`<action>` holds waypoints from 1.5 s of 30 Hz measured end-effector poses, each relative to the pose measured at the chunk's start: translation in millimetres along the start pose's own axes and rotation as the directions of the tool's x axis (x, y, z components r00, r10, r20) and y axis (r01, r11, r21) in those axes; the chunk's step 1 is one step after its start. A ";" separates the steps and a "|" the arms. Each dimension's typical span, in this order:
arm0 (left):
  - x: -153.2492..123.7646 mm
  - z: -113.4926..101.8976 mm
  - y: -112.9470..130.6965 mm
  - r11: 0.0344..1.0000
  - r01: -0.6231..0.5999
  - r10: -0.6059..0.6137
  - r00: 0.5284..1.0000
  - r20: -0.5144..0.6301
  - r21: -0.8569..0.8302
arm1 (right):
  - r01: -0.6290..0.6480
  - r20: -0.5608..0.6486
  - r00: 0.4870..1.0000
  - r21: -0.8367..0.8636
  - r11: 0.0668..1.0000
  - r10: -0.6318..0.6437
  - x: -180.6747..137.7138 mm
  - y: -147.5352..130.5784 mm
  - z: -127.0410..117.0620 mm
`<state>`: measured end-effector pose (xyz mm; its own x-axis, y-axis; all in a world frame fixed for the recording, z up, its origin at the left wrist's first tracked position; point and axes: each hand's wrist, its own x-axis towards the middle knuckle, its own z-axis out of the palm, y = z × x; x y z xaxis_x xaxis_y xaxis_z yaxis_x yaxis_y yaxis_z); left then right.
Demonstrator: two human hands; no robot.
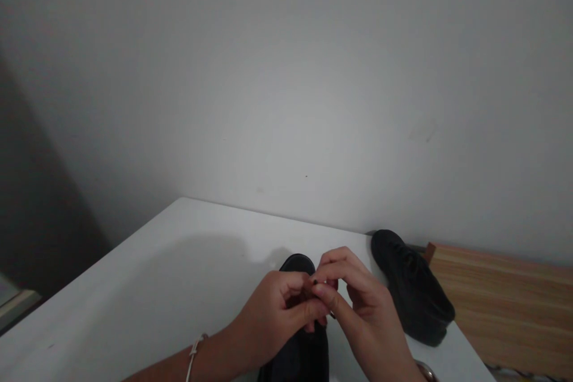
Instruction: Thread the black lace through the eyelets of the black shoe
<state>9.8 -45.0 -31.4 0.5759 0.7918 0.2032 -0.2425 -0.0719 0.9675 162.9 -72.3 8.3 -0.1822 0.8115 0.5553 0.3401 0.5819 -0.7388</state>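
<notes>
A black shoe (298, 352) lies on the white table in front of me, its toe (299, 262) pointing toward the wall. Over its front part, my left hand (280, 313) and my right hand (358, 298) meet, fingertips touching. The right thumb and forefinger pinch a thin black shoelace (316, 282), of which only a small dark tip shows. My left thumb and fingers are closed at the same spot, and what they grip is mostly hidden. A second black lace-up shoe (409, 286) rests on the table's right side, beyond my right hand.
The white table (179, 262) meets a plain pale wall (286, 101) at the back. Past its right edge is a wood-grain board (510, 304). A bracelet (193, 353) circles my left wrist, and a metal band (426, 370) my right.
</notes>
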 end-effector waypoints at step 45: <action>-7.5 -9.8 10.2 0.920 0.032 -0.001 0.997 -0.079 0.391 | 0.186 0.153 0.979 -0.383 0.905 -0.137 -24.1 18.4 -9.2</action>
<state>-4.7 -45.8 -24.5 0.5127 0.8374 0.1894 0.1004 -0.2776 0.9554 182.0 -81.6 -15.1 -0.3660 0.7228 0.5862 0.6273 0.6569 -0.4184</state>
